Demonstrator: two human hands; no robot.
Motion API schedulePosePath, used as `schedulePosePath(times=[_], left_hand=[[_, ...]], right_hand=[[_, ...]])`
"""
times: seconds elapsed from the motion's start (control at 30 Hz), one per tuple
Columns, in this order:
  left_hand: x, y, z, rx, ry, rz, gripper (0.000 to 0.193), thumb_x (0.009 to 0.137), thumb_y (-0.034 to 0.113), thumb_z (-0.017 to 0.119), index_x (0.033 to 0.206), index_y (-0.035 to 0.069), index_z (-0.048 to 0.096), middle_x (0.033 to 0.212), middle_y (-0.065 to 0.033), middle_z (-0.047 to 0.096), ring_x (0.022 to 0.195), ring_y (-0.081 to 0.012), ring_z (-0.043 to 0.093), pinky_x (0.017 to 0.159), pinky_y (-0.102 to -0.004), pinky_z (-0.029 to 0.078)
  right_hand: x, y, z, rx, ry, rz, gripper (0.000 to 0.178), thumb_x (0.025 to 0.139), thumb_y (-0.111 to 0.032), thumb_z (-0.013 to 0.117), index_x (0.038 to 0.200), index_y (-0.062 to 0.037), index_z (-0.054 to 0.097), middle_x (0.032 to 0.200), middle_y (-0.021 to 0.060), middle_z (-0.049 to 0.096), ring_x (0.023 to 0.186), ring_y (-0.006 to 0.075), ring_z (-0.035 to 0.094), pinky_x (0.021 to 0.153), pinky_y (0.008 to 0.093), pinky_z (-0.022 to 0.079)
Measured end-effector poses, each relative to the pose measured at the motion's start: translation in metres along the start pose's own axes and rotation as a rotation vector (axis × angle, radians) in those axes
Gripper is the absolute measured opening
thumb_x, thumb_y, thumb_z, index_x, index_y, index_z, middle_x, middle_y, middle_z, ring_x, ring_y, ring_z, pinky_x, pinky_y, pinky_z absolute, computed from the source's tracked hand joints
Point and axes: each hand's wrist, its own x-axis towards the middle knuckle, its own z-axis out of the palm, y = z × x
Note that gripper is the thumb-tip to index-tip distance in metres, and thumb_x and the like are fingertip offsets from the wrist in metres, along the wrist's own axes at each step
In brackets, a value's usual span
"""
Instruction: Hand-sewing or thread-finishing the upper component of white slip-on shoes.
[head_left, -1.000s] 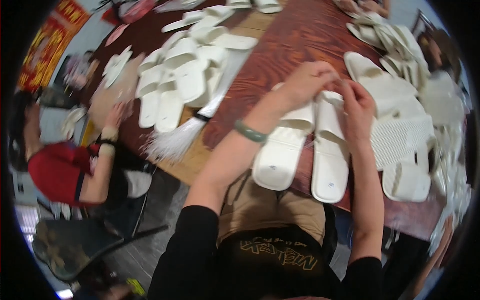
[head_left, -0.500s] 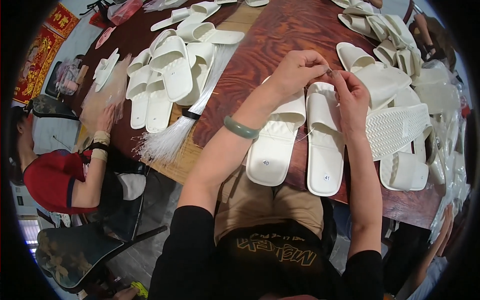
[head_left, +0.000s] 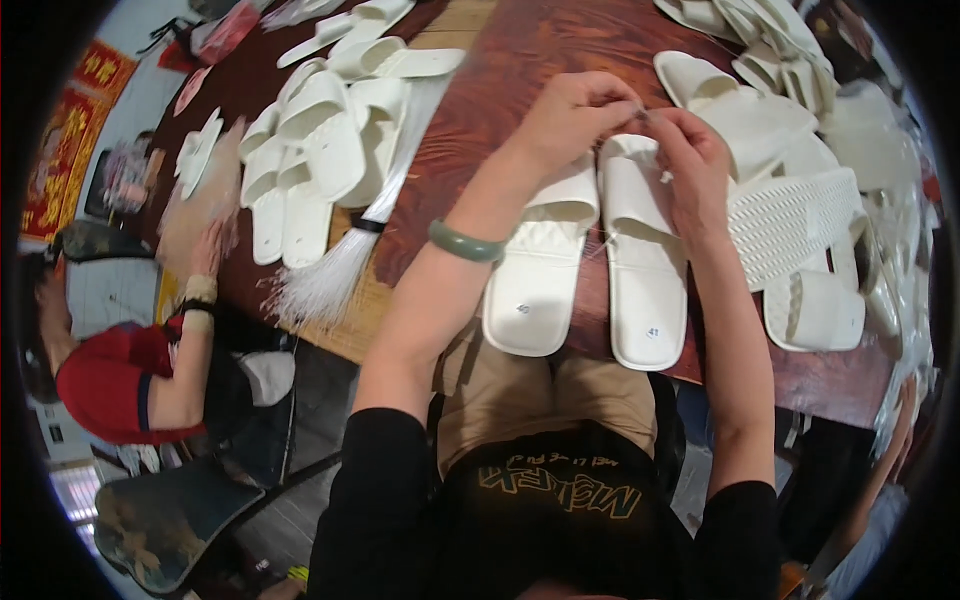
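My left hand point(head_left: 585, 112) and my right hand point(head_left: 690, 145) meet fingertip to fingertip above a pair of white slide slippers. Both are closed in a pinch; what lies between the fingertips is too small to make out. The left slipper point(head_left: 533, 300) and the right slipper point(head_left: 648, 305) lie side by side, soles down, heels toward me, at the table's near edge. Each has a small round sticker on its heel. My left forearm, with a green bangle point(head_left: 466, 243), passes beside the left slipper. The right hand partly hides the right slipper's strap.
A bundle of thin white strands point(head_left: 325, 285), bound with a black band point(head_left: 368, 225), lies left on the wooden table point(head_left: 455, 150). White slippers pile up left point(head_left: 335, 125) and right point(head_left: 790, 225). Clear plastic point(head_left: 905, 290) hangs at far right. A person in red point(head_left: 130, 385) sits left.
The view has shifted slightly, so the table things sit higher and more to the left. My hands stay pinched together over the slippers. The seated person's head has dropped out of clear sight.
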Motion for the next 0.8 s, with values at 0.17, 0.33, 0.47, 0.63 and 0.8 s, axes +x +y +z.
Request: schedulePosePath(times=[0.17,0.33,0.47,0.63,0.8], left_hand=[[-0.005,0.002,-0.002,-0.006,0.016,-0.014,0.014,0.087,0.009,0.061,0.097,0.000,0.064,0.086,-0.0045,0.066,0.077,-0.0093,0.062,0.070,-0.0213,0.051],[-0.002,0.001,-0.001,0.030,0.020,-0.025,0.014,0.087,0.010,0.061,0.096,0.000,0.064,0.085,-0.0046,0.066,0.077,-0.0096,0.063,0.070,-0.0217,0.051],[-0.001,0.001,0.001,0.027,0.014,-0.035,0.014,0.087,0.010,0.061,0.097,0.001,0.063,0.084,-0.0044,0.066,0.077,-0.0095,0.063,0.069,-0.0215,0.050],[-0.006,0.004,-0.005,0.126,0.215,0.045,0.010,0.089,0.008,0.057,0.095,0.002,0.062,0.080,-0.0029,0.063,0.070,-0.0084,0.058,0.062,-0.0206,0.045],[-0.002,0.042,-0.035,-0.516,0.460,0.412,0.003,0.089,0.006,0.055,0.085,0.006,0.055,0.077,-0.0013,0.057,0.055,-0.0091,0.042,0.055,-0.0248,0.042]], right_hand=[[0.001,0.004,0.006,0.056,-0.004,-0.012,0.016,0.084,-0.015,0.062,0.083,0.0014,0.065,0.075,0.0002,0.061,0.067,0.0049,0.051,0.061,0.0186,0.040],[-0.001,0.003,0.003,0.118,-0.005,0.023,0.017,0.083,-0.015,0.063,0.082,0.0017,0.065,0.075,0.0009,0.061,0.067,0.0046,0.051,0.060,0.0190,0.041],[0.000,0.004,0.002,0.055,-0.006,-0.010,0.017,0.083,-0.015,0.062,0.082,0.0017,0.064,0.074,0.0005,0.061,0.067,0.0045,0.051,0.059,0.0193,0.041],[0.005,0.013,0.004,0.214,0.035,-0.034,0.018,0.084,-0.016,0.062,0.081,0.0012,0.064,0.068,-0.0039,0.056,0.059,0.0038,0.044,0.055,0.0183,0.038],[0.013,0.016,-0.008,0.333,0.293,0.010,0.022,0.091,-0.017,0.054,0.109,-0.0039,0.056,0.086,-0.0025,0.053,0.075,0.0050,0.045,0.068,0.0192,0.037]])
